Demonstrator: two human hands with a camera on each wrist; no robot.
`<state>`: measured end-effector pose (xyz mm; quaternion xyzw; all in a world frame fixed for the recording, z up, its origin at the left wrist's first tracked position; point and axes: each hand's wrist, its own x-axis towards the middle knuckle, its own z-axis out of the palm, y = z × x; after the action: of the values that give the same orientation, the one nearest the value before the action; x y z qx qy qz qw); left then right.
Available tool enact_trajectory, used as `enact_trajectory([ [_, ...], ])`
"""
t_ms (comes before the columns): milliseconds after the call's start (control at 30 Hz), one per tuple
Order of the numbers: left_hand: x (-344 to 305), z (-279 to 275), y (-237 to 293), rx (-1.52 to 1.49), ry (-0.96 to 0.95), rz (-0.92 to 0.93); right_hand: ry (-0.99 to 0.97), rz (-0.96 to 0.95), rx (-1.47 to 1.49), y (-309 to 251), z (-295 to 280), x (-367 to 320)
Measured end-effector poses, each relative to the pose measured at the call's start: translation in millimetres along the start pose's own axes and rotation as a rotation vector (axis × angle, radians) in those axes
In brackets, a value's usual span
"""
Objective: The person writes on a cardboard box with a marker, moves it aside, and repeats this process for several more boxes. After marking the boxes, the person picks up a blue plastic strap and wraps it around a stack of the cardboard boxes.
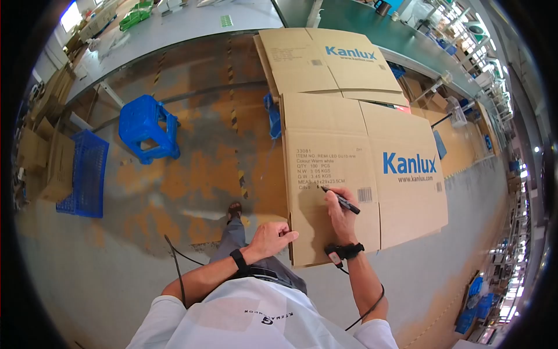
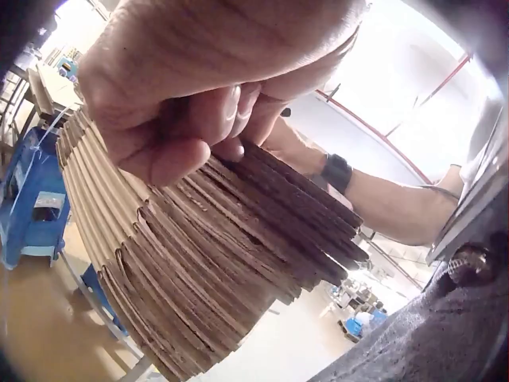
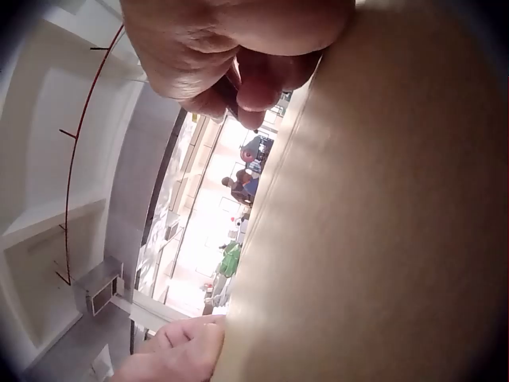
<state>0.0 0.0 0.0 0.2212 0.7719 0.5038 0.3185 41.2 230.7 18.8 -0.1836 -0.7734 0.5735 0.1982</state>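
Note:
My right hand [image 1: 343,218] grips a black marker pen [image 1: 349,204], its tip right at the lowest printed line on the top flattened cardboard box [image 1: 325,128]. That hand rests low on the box's left panel. At the near left edge of the stack is my left hand [image 1: 270,238], with curled fingers and the thumb lying on the cardboard rim. From the left wrist view, curled fingers [image 2: 179,159] lie against the layered cardboard edges [image 2: 199,263], with no separate object visible in them. The right wrist view shows the box surface [image 3: 374,223] side-on, mostly hiding the pen.
A second pile of flattened boxes [image 1: 290,58] lies beyond. Blue stool [image 1: 145,125] and blue crate [image 1: 87,180] stand on the floor to the left. Long workbenches [image 1: 192,23] run across the back. Cables hang from both wrists.

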Motion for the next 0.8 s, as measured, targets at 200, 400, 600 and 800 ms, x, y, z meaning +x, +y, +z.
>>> enact_trajectory([
  [200,21.9,-28.1,11.7,-0.003,0.140,0.076,0.076,-0.024,-0.183,-39.3,-41.2,-48.4],
  [400,148.1,-103.3,28.7,0.042,0.447,0.189,0.004,-0.372,-0.607,-28.7,-71.9,-103.2],
  [600,254.2,-148.3,61.9,0.442,0.516,0.242,0.029,-0.356,-0.633,-25.9,-56.0,-123.7],
  [800,346.5,-152.0,47.6,0.610,0.425,0.386,0.068,-0.286,-0.633,-17.9,-77.1,-141.2],
])
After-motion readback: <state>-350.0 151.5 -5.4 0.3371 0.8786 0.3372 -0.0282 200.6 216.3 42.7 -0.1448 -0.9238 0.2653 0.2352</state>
